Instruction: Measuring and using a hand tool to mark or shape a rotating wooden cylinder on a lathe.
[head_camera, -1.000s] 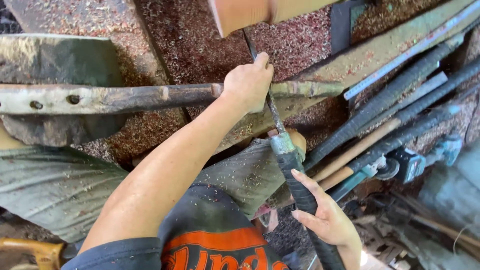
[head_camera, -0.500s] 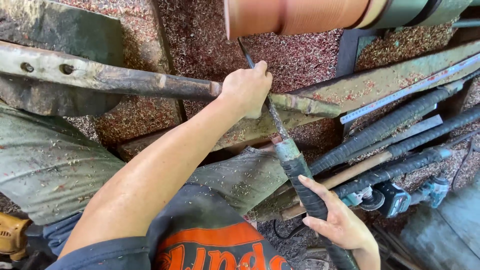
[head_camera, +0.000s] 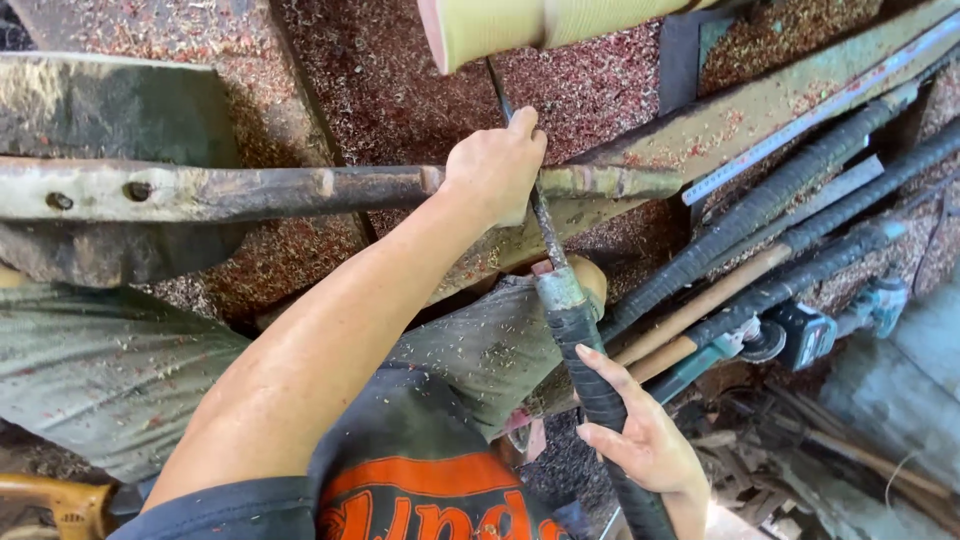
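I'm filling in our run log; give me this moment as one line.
left hand: steadies chisel on rest bar | right hand: grips wrapped handle | chisel tip: near wood cylinder

The turning workpiece (head_camera: 540, 25) is pale yellow-green with a pink end face. The long chisel (head_camera: 560, 290) has a dark grey steel shaft, a silvery ferrule and a handle wrapped in black tape. The rest bar (head_camera: 250, 190) is rusty brown and grey. Reddish-brown sawdust (head_camera: 390, 80) speckles the floor. The shirt (head_camera: 420, 500) is dark navy with an orange print, and the trousers (head_camera: 100, 370) are grey-green.
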